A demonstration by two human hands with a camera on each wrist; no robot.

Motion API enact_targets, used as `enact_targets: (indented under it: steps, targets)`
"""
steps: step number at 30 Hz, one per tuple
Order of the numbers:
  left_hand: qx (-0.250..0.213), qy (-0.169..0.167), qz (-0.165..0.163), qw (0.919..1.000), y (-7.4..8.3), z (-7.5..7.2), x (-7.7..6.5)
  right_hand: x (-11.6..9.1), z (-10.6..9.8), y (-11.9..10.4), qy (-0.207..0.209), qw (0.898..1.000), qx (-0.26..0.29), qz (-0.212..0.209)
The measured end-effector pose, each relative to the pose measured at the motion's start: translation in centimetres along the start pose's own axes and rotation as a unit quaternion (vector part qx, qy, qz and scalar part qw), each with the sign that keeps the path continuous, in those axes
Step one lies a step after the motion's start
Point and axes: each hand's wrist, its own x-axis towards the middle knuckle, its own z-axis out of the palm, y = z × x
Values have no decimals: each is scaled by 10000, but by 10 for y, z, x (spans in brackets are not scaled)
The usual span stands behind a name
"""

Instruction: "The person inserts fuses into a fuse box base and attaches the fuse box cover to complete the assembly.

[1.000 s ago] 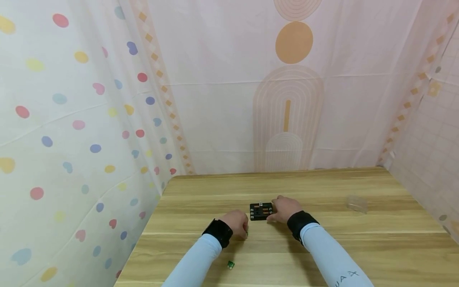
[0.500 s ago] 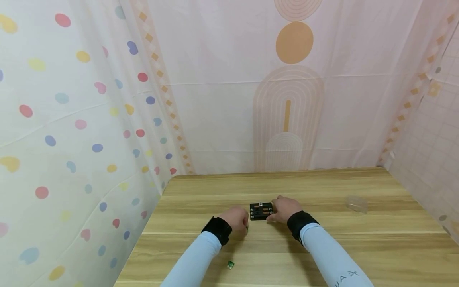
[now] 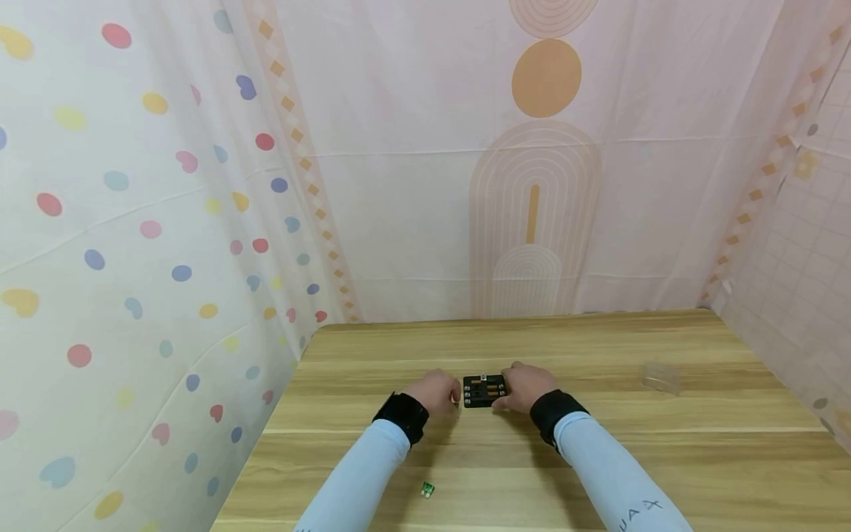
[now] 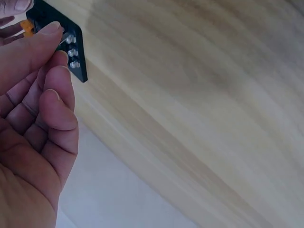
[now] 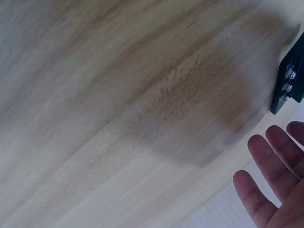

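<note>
A black fuse block point(image 3: 484, 391) with orange fuses and rows of metal screws lies on the table. My right hand point(image 3: 525, 386) grips its right end between thumb and forefinger; the other fingers point(image 5: 266, 159) stretch out loosely in the right wrist view. Just off the block's left end, my left hand point(image 3: 435, 393) pinches a small blade fuse point(image 4: 64, 39) between thumb and fingertips. Only a metal prong of it shows beside the block's screws point(image 4: 72, 52); the rest is hidden. A small green blade fuse point(image 3: 428, 490) lies nearer the front.
A clear plastic piece point(image 3: 661, 377) lies on the right part of the wooden table point(image 3: 598, 458). Patterned curtains point(image 3: 399, 222) hang behind the table and along its left and right sides.
My left hand has moved forward, away from the body, up beside the fuse block's left end with its small fuse. The right hand and the block have stayed almost still.
</note>
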Motion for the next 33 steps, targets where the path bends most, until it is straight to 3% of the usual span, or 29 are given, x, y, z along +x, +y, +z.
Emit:
enact_targets:
  steps: [12,27,33]
  targets:
    - [398,697,320,9963,-2,-13,14,0,-1,-4,-12,9999,30,97]
    - [657,953,166,9931,8,-23,26,4,2,-7,-104,9996,192,181]
    - [886,954,250,9912,12,-27,30,7,4,-8,-81,9996,239,123]
